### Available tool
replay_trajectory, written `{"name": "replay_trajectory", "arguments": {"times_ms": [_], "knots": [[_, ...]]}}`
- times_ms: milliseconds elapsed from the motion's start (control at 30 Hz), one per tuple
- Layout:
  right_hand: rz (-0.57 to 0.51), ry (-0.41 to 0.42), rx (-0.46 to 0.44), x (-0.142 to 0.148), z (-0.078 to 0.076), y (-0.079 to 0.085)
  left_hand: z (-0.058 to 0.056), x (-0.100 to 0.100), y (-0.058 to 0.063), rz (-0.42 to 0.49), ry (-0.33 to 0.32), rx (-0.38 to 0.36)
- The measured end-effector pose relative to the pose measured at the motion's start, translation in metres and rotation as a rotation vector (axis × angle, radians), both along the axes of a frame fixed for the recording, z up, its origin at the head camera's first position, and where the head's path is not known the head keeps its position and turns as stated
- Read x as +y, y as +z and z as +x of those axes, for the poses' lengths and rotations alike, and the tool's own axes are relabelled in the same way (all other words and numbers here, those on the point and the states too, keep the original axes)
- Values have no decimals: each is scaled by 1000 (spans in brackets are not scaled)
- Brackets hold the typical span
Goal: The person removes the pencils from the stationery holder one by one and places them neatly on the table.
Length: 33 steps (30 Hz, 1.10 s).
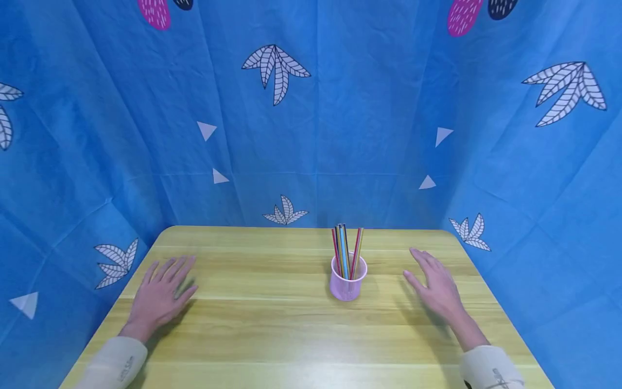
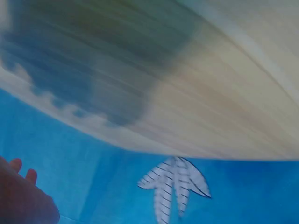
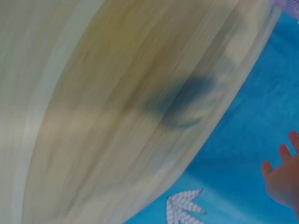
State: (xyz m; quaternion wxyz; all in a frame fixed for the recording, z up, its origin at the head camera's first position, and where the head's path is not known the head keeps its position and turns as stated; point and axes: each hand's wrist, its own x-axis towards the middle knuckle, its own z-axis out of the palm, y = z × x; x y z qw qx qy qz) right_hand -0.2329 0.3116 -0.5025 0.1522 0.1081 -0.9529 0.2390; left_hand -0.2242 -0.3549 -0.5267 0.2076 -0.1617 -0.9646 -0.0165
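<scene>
In the head view my left hand [image 1: 159,296] is over the left side of the table with its fingers spread, holding nothing. On the other side my right hand [image 1: 436,287] hovers to the right of a pink pen cup [image 1: 346,289], apart from it, thumb and fingers extended. Several thin coloured pencils [image 1: 343,254] stand in the cup, leaning a little different ways. The left wrist view catches part of the left hand [image 2: 25,198] at its lower left corner. At the lower right of the right wrist view, some of the right hand's fingertips [image 3: 281,156] show.
The wooden table [image 1: 272,324] has rounded far corners. A blue curtain [image 1: 369,108] with leaf and triangle prints hangs behind it and along both sides. White sleeves [image 1: 491,367] cover the forearms.
</scene>
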Motion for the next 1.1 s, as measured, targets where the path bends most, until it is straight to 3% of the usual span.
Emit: {"name": "replay_trajectory", "arguments": {"times_ms": [133, 467, 600, 733, 867, 1100], "knots": [[-112, 13, -31, -15, 2, 1, -1, 20, -1, 88, 20, -56], [-357, 77, -24, -48, 6, 3, 0, 75, 1, 416, 35, -228], [-449, 131, -5, -58, 3, 0, 1, 97, 4, 542, 8, -272], [-546, 160, -57, -67, 1, -2, -1, 120, 6, 669, -31, -344], [-616, 151, -133, -77, 0, -2, -7, 142, 7, 793, -66, -410], [-666, 135, -180, -91, -2, -3, -17, 184, 12, 944, -115, -475]]}}
